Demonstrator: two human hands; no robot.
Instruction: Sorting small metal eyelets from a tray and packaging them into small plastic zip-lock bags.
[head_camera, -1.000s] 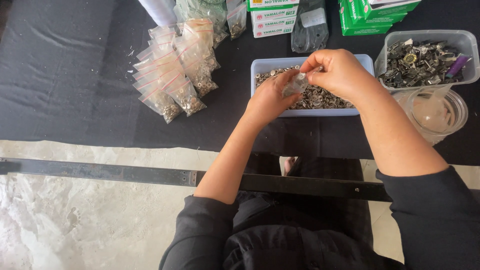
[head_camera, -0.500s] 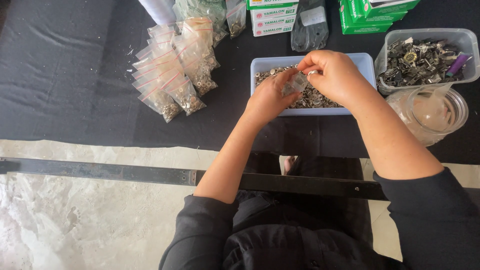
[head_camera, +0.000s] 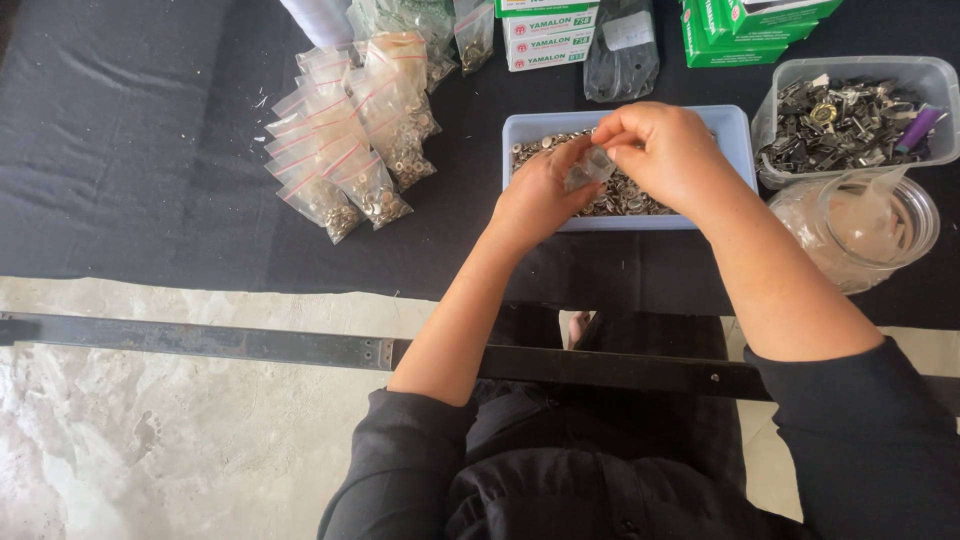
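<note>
- The left hand (head_camera: 535, 195) and right hand (head_camera: 665, 150) meet over the blue tray (head_camera: 735, 130) of small metal fasteners (head_camera: 625, 195), both pinching a small clear bag (head_camera: 588, 167) held just above the tray
- The step in hand looks like filling or closing that bag — whether it is already full is too small to tell
- Filled bags (head_camera: 350, 140) with red strips lie in a pile to the left on the black counter (head_camera: 150, 150)
- A clear tub of darker metal parts (head_camera: 850, 110) and a round clear jar (head_camera: 860, 230) sit to the right
- The next move likely calls for a steady pinch along the bag's mouth — tilting it would spill pieces
</note>
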